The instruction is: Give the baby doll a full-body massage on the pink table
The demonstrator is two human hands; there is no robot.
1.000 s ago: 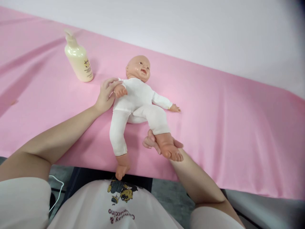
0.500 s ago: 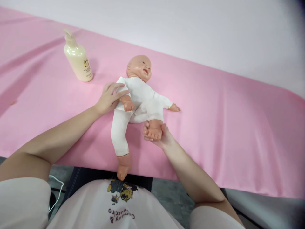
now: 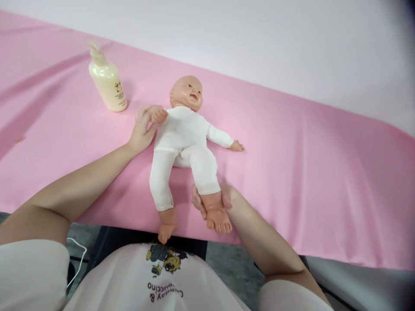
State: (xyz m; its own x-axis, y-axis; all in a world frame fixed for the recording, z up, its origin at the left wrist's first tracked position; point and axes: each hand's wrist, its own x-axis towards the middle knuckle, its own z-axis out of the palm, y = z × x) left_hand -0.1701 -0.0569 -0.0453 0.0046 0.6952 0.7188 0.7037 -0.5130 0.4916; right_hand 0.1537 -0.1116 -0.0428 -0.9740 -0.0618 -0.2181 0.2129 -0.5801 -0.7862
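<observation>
A baby doll (image 3: pixel 181 129) in a white suit lies face up, its bald head at the far side and its feet at the near edge. My left hand (image 3: pixel 144 127) is closed round the doll's arm on the left, which is bent up so that the small fist shows over my fingers; part of my grip is hidden behind it. Lower right, my right hand (image 3: pixel 228 194) is wrapped round the ankle of the leg on the right from behind, with the thumb on one side and the fingers on the other.
A cream pump bottle (image 3: pixel 108 86) stands at the back left, beyond my left hand. Pink cloth (image 3: pixel 275 172) with soft folds covers the table, and a white surface (image 3: pixel 259 43) lies behind it. A white cable (image 3: pixel 81 259) hangs below at the left.
The doll's right-side leg has gone from bent up to stretched toward me, my right hand moving down with it. Its left-side arm has swung up with my left hand.
</observation>
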